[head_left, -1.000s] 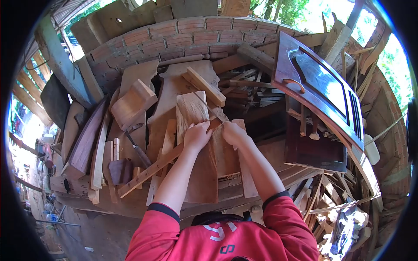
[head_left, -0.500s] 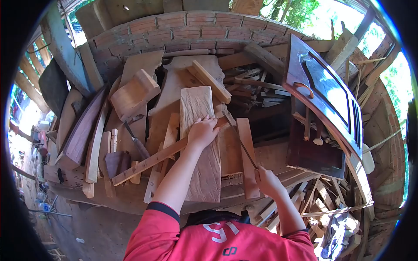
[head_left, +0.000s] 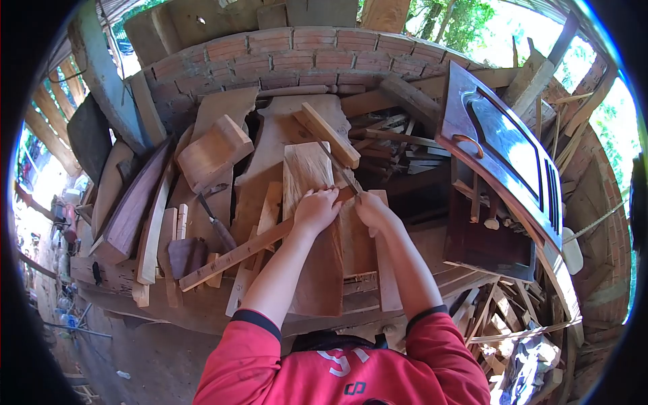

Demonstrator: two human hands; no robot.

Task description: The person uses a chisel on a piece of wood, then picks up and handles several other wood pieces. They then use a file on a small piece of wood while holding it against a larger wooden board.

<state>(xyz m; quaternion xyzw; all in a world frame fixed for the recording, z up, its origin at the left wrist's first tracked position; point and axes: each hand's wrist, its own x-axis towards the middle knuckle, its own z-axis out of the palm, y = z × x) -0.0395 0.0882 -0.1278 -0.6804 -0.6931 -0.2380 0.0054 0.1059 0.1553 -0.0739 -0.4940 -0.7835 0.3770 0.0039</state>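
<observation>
My left hand [head_left: 317, 210] presses down on a long narrow wood strip [head_left: 236, 254], fingers closed round it. The strip lies slantwise across a wide wooden board [head_left: 317, 273]. My right hand [head_left: 375, 212] grips the near end of a long thin metal tool, probably a file [head_left: 336, 160]. Its blade points away to the upper left, by the strip's right end. Both hands are close together; the exact contact between file and strip is hidden by the fingers. A short plank [head_left: 386, 270] lies under my right forearm.
A loose block [head_left: 327, 135] rests beyond the board. On the left are a curved wood piece [head_left: 214, 154], a chisel-like tool [head_left: 219, 229] and leaning planks. A glossy carved panel [head_left: 503, 148] stands at right, above scrap wood [head_left: 496, 317]. A brick wall [head_left: 297, 57] runs behind.
My right hand has moved forward and left with the file, from near the bench's front edge up beside my left hand. My left hand stays on the strip.
</observation>
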